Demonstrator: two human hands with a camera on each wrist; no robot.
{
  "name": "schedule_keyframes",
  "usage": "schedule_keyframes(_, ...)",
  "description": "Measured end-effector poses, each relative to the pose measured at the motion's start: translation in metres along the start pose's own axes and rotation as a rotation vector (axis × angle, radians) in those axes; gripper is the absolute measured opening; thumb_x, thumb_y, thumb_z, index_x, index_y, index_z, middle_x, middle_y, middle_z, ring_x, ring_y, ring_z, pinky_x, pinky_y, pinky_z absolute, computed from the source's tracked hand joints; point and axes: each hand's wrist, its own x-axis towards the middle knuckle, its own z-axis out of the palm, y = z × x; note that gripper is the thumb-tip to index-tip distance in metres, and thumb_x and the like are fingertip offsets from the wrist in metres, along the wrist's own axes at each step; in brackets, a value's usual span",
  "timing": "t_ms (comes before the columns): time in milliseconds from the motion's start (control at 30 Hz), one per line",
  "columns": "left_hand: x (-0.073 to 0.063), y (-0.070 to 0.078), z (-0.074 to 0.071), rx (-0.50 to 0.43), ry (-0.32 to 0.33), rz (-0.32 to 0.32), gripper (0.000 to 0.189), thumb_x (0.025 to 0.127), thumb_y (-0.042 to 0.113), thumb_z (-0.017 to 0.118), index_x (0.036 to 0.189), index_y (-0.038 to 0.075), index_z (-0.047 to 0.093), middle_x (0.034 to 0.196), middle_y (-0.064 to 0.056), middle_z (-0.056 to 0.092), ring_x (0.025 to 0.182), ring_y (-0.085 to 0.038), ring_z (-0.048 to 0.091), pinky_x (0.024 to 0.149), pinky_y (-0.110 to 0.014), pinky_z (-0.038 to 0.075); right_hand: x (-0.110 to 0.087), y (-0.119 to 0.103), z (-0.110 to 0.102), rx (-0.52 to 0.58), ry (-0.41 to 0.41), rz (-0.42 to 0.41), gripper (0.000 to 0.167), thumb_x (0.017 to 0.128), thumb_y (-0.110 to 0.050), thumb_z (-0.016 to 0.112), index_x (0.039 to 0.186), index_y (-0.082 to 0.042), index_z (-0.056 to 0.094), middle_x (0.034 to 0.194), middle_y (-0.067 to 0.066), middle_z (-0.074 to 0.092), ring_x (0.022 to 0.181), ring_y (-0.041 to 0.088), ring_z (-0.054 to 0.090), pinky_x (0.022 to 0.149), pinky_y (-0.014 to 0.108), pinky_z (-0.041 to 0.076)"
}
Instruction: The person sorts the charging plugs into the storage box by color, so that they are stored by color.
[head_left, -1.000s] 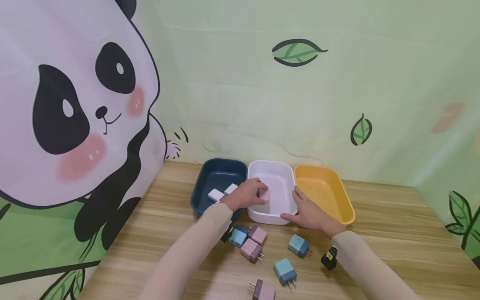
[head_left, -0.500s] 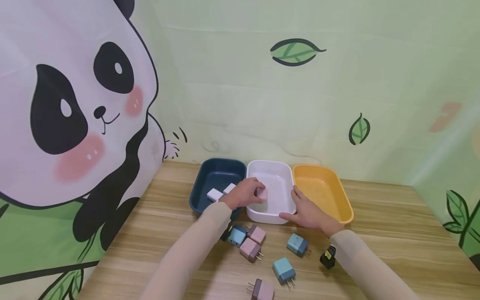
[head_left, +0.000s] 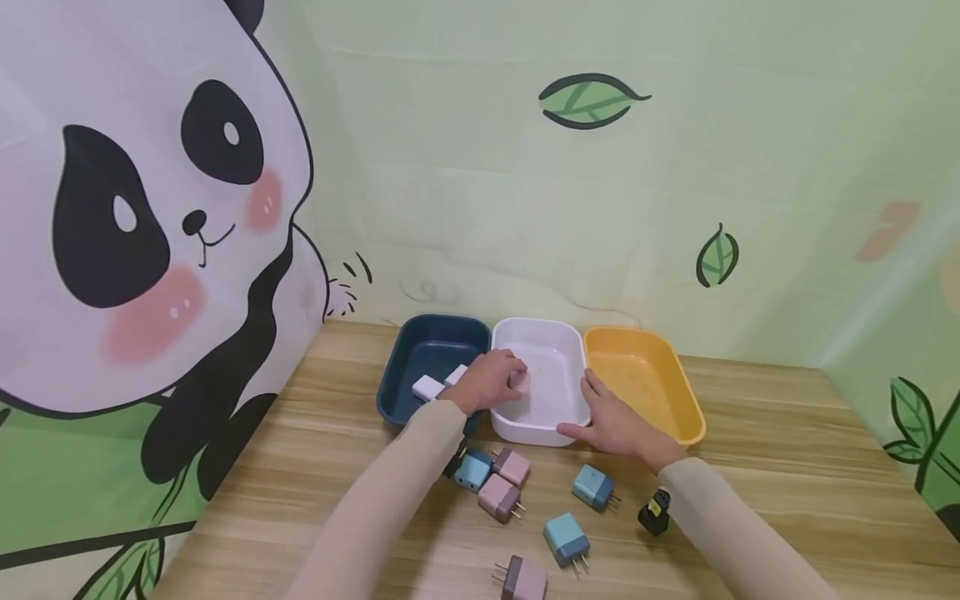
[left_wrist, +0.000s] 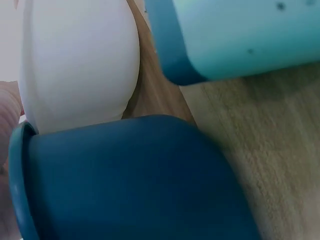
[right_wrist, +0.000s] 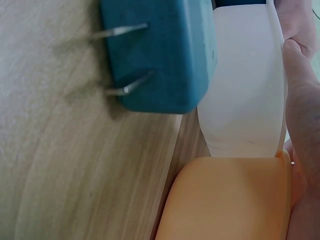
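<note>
In the head view my left hand (head_left: 491, 381) reaches over the front left of the white tray (head_left: 534, 435) and pinches a pink plug adapter (head_left: 520, 382) inside it. Fingers cover much of that adapter. My right hand (head_left: 618, 421) rests at the white tray's front right corner, thumb on the front rim and straight fingers along the right rim. The right wrist view shows its thumb (right_wrist: 300, 70) lying along the white rim. On the left stands the dark blue tray (head_left: 386, 392), holding several white adapters (head_left: 428, 388) partly hidden by my left hand.
A yellow tray (head_left: 693, 400) adjoins the white one on the right. On the wooden table in front lie pink adapters (head_left: 500, 497) and blue ones (head_left: 566, 537), with metal prongs sticking out. Black objects (head_left: 655, 515) sit by both forearms. A panda-printed cloth (head_left: 480, 208) hangs behind.
The head view has shifted slightly. My left hand has moved slightly within the white tray, still pinching the pink adapter, of which a little less shows. My right hand stays at the rim.
</note>
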Motion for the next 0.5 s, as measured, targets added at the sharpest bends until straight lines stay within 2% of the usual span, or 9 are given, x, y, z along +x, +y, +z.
schedule_keyframes(167,-0.003,-0.003,-0.007,-0.042,-0.016,-0.093,0.044,0.087,0.026,0.069,0.128,0.012,0.059,0.127,-0.006,0.055,0.116,-0.022,0.048,0.102,-0.039,0.038,0.001,0.000,0.001,0.006,-0.008,0.002,0.106,0.082,-0.063,0.059,0.146,0.010,0.016,0.153,0.026,0.007,0.136,0.041,0.023,0.106,0.050,0.028)
schedule_keyframes(233,-0.008,-0.004,-0.011,-0.062,-0.026,-0.095,0.043,0.088,0.027,0.069,0.127,0.012,0.060,0.127,-0.005,0.055,0.116,-0.021,0.048,0.101,-0.037,0.039,0.001,0.000,0.001,0.008,-0.011,0.005,0.105,0.082,-0.062,0.060,0.146,0.010,0.016,0.153,0.026,0.007,0.136,0.042,0.023,0.106,0.051,0.028)
schedule_keyframes(367,-0.024,-0.004,-0.019,-0.090,-0.042,-0.025,0.040,0.088,0.026,0.067,0.124,0.010,0.062,0.125,-0.005,0.056,0.115,-0.020,0.050,0.100,-0.036,0.040,0.001,0.000,0.001,0.002,-0.014,0.006,0.105,0.082,-0.062,0.060,0.146,0.010,0.016,0.153,0.027,0.007,0.136,0.042,0.023,0.106,0.051,0.027)
schedule_keyframes(500,-0.045,0.004,-0.024,-0.112,-0.065,0.099,0.033,0.088,0.024,0.068,0.118,0.010,0.065,0.119,-0.006,0.060,0.109,-0.020,0.054,0.096,-0.035,0.043,0.000,0.000,-0.001,0.005,-0.015,0.003,0.108,0.081,-0.065,0.059,0.146,0.009,0.015,0.154,0.026,0.007,0.136,0.041,0.023,0.106,0.050,0.027)
